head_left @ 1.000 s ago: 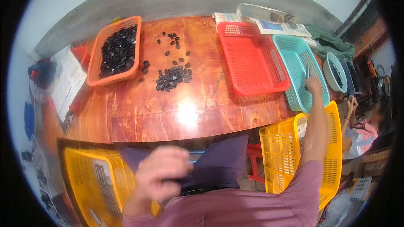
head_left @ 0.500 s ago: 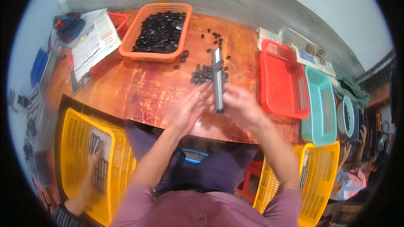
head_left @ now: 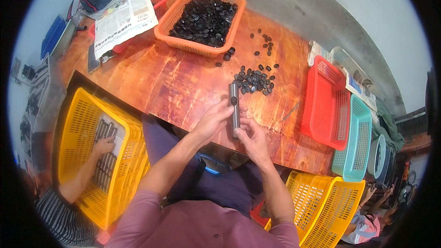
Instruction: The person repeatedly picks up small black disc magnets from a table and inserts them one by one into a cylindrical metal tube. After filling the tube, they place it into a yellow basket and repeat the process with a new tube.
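Upright in front of me, over the table's near part, is a dark grey metal tube (head_left: 236,120). My left hand (head_left: 214,121) is closed around it from the left, thumb near a small black oval piece (head_left: 234,101) on the tube's face. From the right, my right hand (head_left: 252,140) grips its lower end between thumb and fingers. Just beyond the tube's top lies a loose pile of small black oval pieces (head_left: 255,82). Several more are scattered farther back. An orange basket (head_left: 197,51) full of black pieces stands at the far left of the pile.
On the right are a red basket (head_left: 307,110), a teal basket (head_left: 339,161) and a round tub (head_left: 380,156). Newspaper (head_left: 126,18) lies at the back left. Yellow crates (head_left: 78,133) flank me below; another person's hand (head_left: 104,146) touches metal tubes in the left one.
The view has shifted, so the table's contents sit farther right. My hands, blurred and loosely around the tube before, now grip it steadily. The tube's visible face has changed from pale to dark.
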`<state>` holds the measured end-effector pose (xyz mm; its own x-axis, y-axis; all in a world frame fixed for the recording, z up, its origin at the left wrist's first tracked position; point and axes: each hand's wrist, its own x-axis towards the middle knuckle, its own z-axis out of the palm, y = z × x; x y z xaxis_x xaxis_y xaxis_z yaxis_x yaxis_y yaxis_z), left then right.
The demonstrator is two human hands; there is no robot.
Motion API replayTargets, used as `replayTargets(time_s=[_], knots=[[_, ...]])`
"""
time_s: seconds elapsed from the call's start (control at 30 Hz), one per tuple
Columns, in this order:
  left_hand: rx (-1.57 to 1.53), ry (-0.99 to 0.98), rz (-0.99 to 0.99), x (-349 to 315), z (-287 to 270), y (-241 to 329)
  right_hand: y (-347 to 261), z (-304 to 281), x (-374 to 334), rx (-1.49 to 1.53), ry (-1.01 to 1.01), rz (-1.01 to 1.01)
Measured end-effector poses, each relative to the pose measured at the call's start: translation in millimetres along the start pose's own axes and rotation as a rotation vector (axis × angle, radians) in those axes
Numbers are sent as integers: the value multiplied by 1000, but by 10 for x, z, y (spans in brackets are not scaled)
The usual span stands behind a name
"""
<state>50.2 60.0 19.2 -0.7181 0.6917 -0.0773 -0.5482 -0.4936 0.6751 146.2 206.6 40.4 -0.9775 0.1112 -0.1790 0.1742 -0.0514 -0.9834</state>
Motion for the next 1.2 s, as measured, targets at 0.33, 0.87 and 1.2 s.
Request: replayTargets(time_s=[0.33,0.87,1.2], knots=[[-51,106,-9,49,-65,-39,-124,-300,211,-608,373,-140],[-71,86,-32,148,96,-58,-40,-489,612,-1023,570,-545],[-80,86,-37,140,67,-145,64,-518,632,-1021,532,-489]])
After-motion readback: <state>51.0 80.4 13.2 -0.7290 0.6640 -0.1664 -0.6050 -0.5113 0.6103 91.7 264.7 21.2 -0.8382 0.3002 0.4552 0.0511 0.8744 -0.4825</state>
